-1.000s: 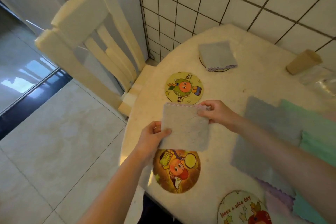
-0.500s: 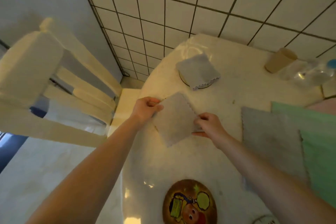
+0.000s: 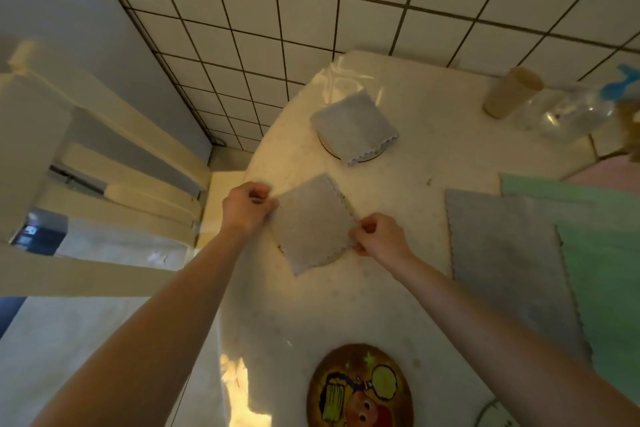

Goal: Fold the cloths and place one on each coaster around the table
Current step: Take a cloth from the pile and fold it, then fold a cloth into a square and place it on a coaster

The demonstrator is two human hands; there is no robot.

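Left hand (image 3: 250, 203): we pinch the left corner of the folded grey cloth (image 3: 311, 224), fingers closed on it.
Right hand (image 3: 379, 236): we pinch its right scalloped edge, fingers closed on it.
Folded grey cloth: fuzzy, square, lying over a round coaster (image 3: 279, 247) whose rim peeks out at the near-left.
Far coaster (image 3: 367, 158): round, carrying another folded grey cloth (image 3: 354, 127).
Near coaster (image 3: 360, 386): round, cartoon print, bare.
Tabletop (image 3: 426, 156): pale, speckled, glossy.
Right side: flat grey cloth (image 3: 505, 253) overlapping a green cloth (image 3: 602, 260).
Far right: tan cup (image 3: 512, 91) just beside a clear plastic bottle (image 3: 568, 114); we cannot tell their contents.
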